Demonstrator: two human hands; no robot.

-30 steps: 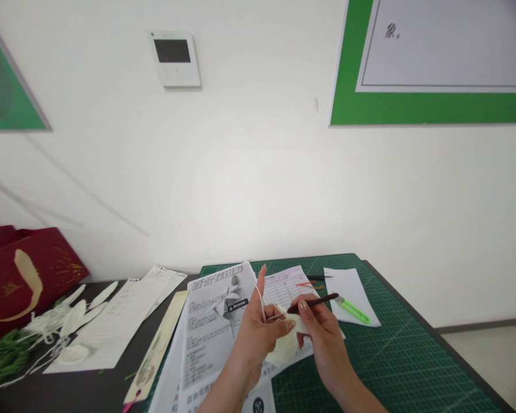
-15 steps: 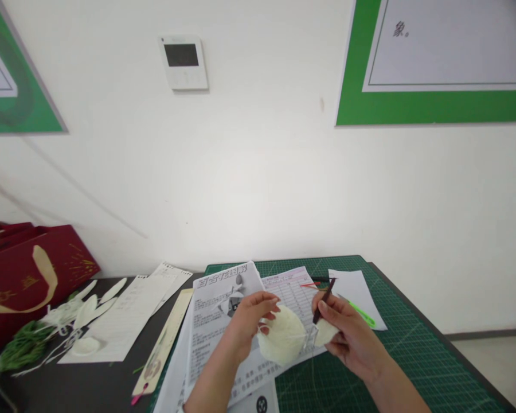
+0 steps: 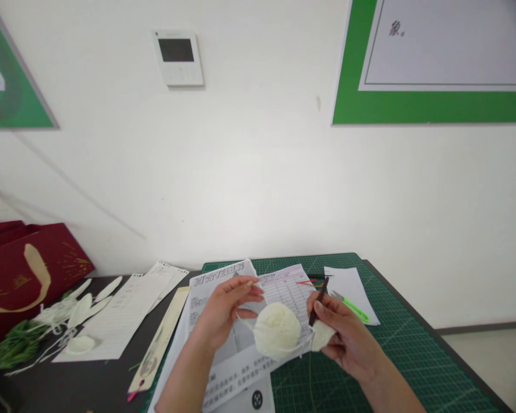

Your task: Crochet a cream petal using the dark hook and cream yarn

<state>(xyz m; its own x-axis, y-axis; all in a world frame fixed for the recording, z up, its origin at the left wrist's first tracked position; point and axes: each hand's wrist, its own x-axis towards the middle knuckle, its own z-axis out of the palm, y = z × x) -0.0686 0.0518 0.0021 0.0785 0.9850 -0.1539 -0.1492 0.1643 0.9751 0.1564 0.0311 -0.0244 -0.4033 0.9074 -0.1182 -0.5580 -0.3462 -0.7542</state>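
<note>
A ball of cream yarn (image 3: 277, 330) lies on printed instruction sheets (image 3: 223, 355) between my hands. My left hand (image 3: 227, 310) hovers just left of the ball, fingers pinched on a strand of the yarn that runs to it. My right hand (image 3: 341, 335) sits right of the ball, closed on a dark crochet hook (image 3: 319, 300) that points up and away, with a small cream crocheted piece (image 3: 321, 335) held against the palm.
A green cutting mat (image 3: 387, 355) covers the right of the dark table. Green thread snips (image 3: 351, 307) lie on a white sheet behind my right hand. At left are papers, cream crocheted petals (image 3: 79, 312), green yarn (image 3: 11, 344) and a red gift bag (image 3: 21, 275).
My left hand has let go of the yarn ball and drawn left, pinching a strand. The ball now rests on the papers. My right hand has kept the hook and small piece.
</note>
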